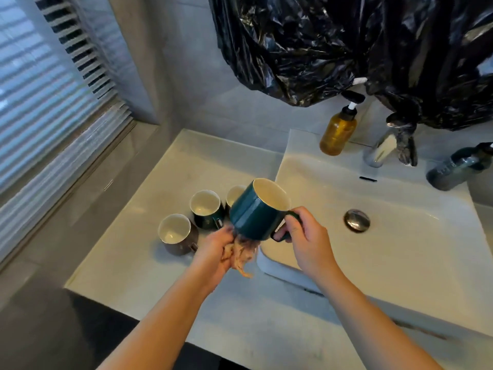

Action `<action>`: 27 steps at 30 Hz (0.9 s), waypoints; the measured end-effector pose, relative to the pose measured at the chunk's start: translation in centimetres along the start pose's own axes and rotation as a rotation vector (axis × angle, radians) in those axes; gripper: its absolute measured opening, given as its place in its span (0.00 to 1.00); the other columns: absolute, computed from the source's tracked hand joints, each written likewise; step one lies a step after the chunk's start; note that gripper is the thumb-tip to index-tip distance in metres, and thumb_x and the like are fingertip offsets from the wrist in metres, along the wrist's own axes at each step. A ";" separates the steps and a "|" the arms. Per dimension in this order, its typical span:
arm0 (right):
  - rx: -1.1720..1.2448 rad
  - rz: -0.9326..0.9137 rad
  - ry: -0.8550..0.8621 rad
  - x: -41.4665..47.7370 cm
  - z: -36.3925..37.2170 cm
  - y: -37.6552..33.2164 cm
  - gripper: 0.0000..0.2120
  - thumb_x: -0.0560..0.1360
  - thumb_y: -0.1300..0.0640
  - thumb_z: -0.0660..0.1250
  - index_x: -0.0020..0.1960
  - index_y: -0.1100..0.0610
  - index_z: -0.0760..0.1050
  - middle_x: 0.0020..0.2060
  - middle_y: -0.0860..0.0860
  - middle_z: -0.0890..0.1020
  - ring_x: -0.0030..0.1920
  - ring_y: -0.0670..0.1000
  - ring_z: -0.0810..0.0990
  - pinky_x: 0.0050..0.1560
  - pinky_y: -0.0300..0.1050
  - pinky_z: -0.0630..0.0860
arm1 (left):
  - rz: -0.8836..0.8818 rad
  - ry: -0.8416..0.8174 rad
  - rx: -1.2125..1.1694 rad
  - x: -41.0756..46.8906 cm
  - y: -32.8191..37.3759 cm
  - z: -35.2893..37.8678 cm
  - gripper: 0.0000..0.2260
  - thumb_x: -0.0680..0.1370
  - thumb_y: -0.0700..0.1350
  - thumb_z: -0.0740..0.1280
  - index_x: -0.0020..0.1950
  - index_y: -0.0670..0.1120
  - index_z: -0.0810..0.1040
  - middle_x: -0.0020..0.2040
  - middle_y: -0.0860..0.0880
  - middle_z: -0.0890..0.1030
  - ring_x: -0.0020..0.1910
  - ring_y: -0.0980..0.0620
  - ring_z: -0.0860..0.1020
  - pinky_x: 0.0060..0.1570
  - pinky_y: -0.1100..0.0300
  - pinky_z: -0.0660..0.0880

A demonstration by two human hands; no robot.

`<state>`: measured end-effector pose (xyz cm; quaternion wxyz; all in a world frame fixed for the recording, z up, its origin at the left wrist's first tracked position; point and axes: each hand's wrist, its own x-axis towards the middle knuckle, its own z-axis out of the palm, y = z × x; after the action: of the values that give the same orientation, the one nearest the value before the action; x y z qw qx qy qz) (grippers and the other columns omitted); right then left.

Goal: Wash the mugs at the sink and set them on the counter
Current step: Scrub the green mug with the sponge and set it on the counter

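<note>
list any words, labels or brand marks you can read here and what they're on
None can be read.
Dark bottle right of the faucet: pale lettering down its side, too blurred to read.
Green mug on the counter: small gold mark on its side, too small to read.
Amber pump bottle: no label visible.
Held green mug: no text visible.

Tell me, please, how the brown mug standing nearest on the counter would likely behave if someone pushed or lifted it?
The brown mug looks glazed and rigid, probably ceramic, so likely fragile if knocked against the teal mug close behind it. Standing upright on a flat base on the smooth counter, it would probably slide rather than tip. Its gloss suggests it may be slippery when wet.
</note>
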<state>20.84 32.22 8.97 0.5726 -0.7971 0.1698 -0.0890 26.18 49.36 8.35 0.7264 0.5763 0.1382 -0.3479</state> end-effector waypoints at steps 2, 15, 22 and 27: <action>0.030 0.062 0.041 0.2 2.4 0.1 0.09 0.81 0.61 0.59 0.44 0.53 0.74 0.33 0.51 0.83 0.37 0.48 0.82 0.44 0.48 0.78 | 0.009 -0.019 0.113 -0.2 -0.1 -2.3 0.10 0.82 0.39 0.59 0.57 0.41 0.79 0.47 0.40 0.84 0.41 0.47 0.83 0.40 0.57 0.81; 0.099 0.237 0.109 -1.3 9.3 0.4 0.09 0.80 0.61 0.60 0.44 0.54 0.75 0.36 0.51 0.85 0.44 0.44 0.81 0.44 0.34 0.76 | 0.530 0.101 1.257 5.2 -8.5 -13.0 0.19 0.82 0.59 0.51 0.61 0.57 0.78 0.57 0.60 0.78 0.56 0.62 0.74 0.59 0.63 0.72; 0.028 0.263 0.121 -1.6 9.4 1.1 0.10 0.81 0.60 0.60 0.43 0.53 0.75 0.37 0.50 0.84 0.44 0.45 0.80 0.52 0.42 0.76 | 0.715 0.134 1.367 6.7 -10.9 -14.9 0.13 0.76 0.44 0.65 0.59 0.51 0.81 0.61 0.55 0.79 0.61 0.53 0.76 0.63 0.50 0.68; 0.057 0.265 0.155 -1.6 9.9 1.1 0.09 0.81 0.59 0.60 0.44 0.54 0.76 0.37 0.49 0.85 0.45 0.45 0.81 0.53 0.43 0.76 | 0.209 0.482 0.495 4.5 -7.8 -11.4 0.11 0.79 0.41 0.66 0.60 0.51 0.74 0.57 0.52 0.77 0.54 0.53 0.77 0.50 0.61 0.73</action>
<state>22.50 41.24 4.78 0.5868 -0.7420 0.3145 -0.0788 26.48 57.67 -3.56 0.5428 0.8114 0.1575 -0.1488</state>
